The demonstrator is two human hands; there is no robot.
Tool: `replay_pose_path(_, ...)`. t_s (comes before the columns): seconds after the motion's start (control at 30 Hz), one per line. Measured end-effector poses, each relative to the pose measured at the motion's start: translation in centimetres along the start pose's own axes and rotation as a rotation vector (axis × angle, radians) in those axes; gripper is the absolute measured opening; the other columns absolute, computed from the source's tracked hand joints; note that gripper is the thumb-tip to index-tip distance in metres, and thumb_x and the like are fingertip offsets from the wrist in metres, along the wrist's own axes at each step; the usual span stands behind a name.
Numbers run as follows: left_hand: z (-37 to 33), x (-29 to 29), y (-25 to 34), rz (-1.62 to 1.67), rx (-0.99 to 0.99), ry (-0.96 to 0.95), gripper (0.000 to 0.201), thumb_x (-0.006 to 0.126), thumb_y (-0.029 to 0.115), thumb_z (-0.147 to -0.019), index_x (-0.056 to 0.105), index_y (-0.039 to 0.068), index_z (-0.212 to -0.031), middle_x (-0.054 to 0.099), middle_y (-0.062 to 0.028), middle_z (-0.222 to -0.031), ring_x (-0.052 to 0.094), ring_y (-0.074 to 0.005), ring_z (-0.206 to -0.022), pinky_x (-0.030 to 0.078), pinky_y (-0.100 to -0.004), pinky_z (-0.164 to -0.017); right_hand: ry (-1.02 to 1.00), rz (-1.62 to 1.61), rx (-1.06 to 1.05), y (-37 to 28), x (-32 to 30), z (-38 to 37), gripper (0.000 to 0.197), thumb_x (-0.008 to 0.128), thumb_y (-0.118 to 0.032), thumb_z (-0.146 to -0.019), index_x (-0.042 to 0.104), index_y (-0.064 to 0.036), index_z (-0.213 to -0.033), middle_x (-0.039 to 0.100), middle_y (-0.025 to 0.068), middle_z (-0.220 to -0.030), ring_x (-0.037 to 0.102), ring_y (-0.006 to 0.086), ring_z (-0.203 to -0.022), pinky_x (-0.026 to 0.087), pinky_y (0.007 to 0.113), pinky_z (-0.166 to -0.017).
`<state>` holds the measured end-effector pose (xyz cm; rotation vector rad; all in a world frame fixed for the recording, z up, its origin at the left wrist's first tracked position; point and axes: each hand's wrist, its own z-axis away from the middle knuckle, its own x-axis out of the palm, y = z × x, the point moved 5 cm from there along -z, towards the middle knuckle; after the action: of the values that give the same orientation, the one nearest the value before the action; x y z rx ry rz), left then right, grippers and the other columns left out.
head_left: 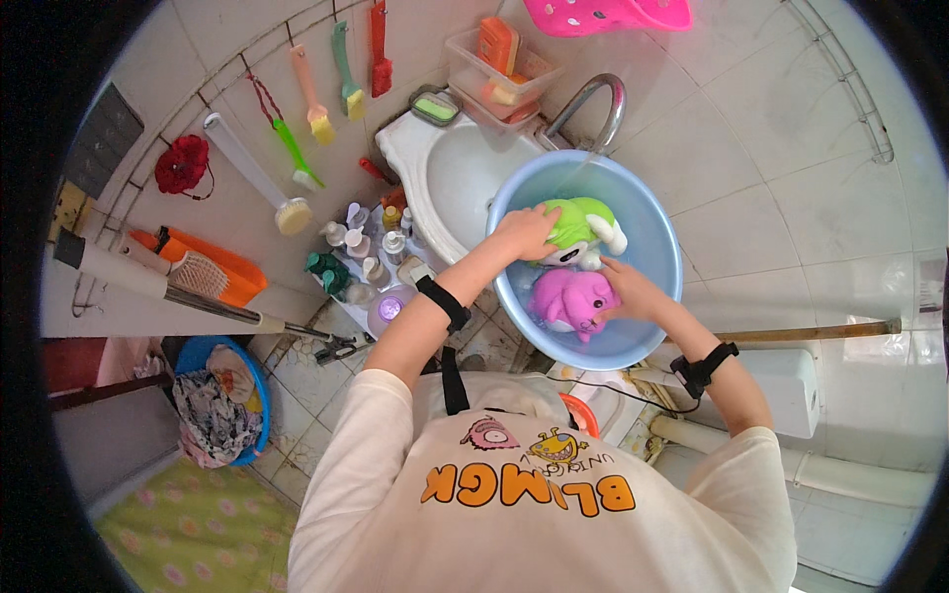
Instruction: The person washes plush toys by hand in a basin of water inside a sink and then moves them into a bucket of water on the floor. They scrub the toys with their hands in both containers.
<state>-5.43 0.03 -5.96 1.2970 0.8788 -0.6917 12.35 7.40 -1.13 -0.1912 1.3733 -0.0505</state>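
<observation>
A light blue basin (669, 247) holds a green and white plush toy (568, 229) and, nearer to me, a pink plush toy (570, 296). My left hand (527, 234) grips the green toy at its left side, fingers curled over it. At the right side of the pink toy is my right hand (630, 289), its fingers bent round the edge close to the green toy's white lower part. Some of the right fingers are hidden. Above the basin's far rim curves a metal faucet (619, 104), with a thin stream of water seeming to fall from it.
The basin overlaps a white sink (420, 163). Left of it stand several bottles (358, 242). Brushes (247, 163) hang from a wall rail. A blue tub of laundry (263, 415) sits on the floor at left, and a white tank (791, 390) is at right.
</observation>
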Motion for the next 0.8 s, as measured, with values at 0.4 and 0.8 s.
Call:
replay_pose_path(0.4,-0.7,0.5,-0.3,0.072,-0.018,0.119,0.066,0.052,0.041,-0.084,0.030,0.007,-0.136,0.043,-0.0206,-0.127,0.050,-0.0369,-0.106,0.045,-0.0444,-0.085,-0.341,0.000,0.371,-2.4,5.9,-2.5,0.091,0.076,-0.043,-0.064,0.029,0.0060,-0.125,0.046,0.0247,-0.115,0.057,0.0380,-0.097,0.050,0.042,-0.076)
replay_pose_path(0.8,-1.0,0.3,0.0,0.077,0.026,0.110,0.060,0.050,0.041,-0.086,0.033,0.016,-0.137,0.041,-0.0180,-0.132,0.047,-0.0375,-0.110,0.045,-0.0441,-0.087,-0.354,0.306,0.510,-2.7,9.1,-8.5,0.068,0.074,-0.041,-0.065,0.046,0.0032,-0.108,0.055,0.0165,-0.101,0.059,0.0252,-0.090,0.052,0.034,-0.066)
